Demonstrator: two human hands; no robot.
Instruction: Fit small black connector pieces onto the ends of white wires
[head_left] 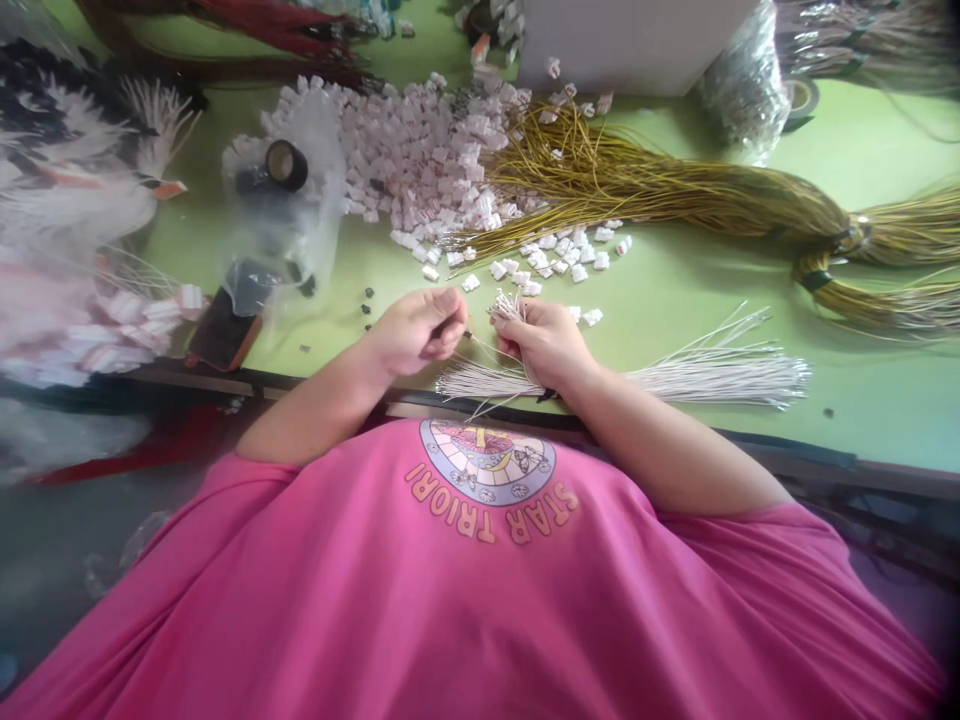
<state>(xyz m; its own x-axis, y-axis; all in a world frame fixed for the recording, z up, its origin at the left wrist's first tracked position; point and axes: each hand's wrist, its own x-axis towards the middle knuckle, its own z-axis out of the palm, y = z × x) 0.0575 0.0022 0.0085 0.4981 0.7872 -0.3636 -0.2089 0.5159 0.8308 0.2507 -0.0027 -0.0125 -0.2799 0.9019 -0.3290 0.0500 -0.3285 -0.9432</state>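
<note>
My right hand point(547, 342) is closed round a small bunch of thin white wires point(508, 304), whose ends stick up past the thumb. My left hand point(421, 330) is curled shut just to the left. By its fingertips is a tiny dark piece point(468, 334) near a thin wire; what the fingers pinch is hidden. Beneath and behind my right hand, a larger bundle of white wires point(720, 376) lies along the table's near edge. Several white plastic connectors point(531, 288) lie just beyond my hands.
A big heap of white connectors point(420, 150) covers the table point(885, 400) further back. Yellow wires point(697, 200), tied at the right, run beside it. A clear plastic bag point(319, 200), a black tape roll point(286, 165) and a pale box point(630, 40) stand around.
</note>
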